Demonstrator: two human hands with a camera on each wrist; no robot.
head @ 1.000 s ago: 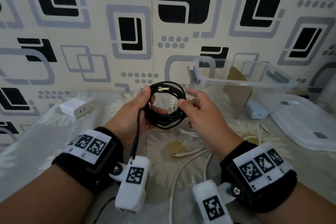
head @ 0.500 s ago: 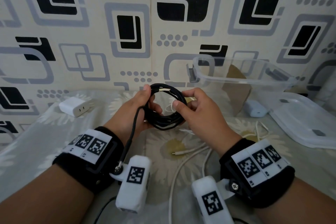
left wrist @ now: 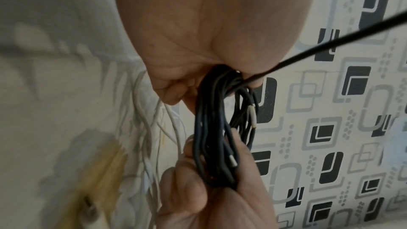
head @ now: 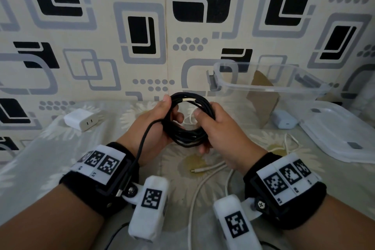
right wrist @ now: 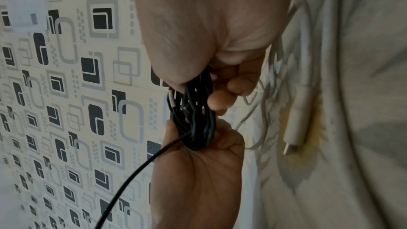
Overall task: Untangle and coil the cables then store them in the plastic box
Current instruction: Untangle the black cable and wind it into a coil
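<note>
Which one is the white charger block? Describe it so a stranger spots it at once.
Start at the patterned wall and drop to the floral cloth at far left. The white charger block lies there alone, two ports facing you, unlike the bluish charger beside the plastic box.

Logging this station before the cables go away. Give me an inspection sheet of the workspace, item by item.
Surface: floral cloth covers the work surface.
Job's things: black cable coil held up between both hands; clear plastic box open at the back right, its lid lying beside it.
Clutter: white charger at the left; pale blue adapter by the box; brown cardboard piece behind the box.
Hands: left hand grips the coil's left side; right hand grips its right side.
Cables: a loose black tail runs from the coil toward the left wrist; white cables lie uncoiled on the cloth.
Surroundings: patterned wall behind.
</note>
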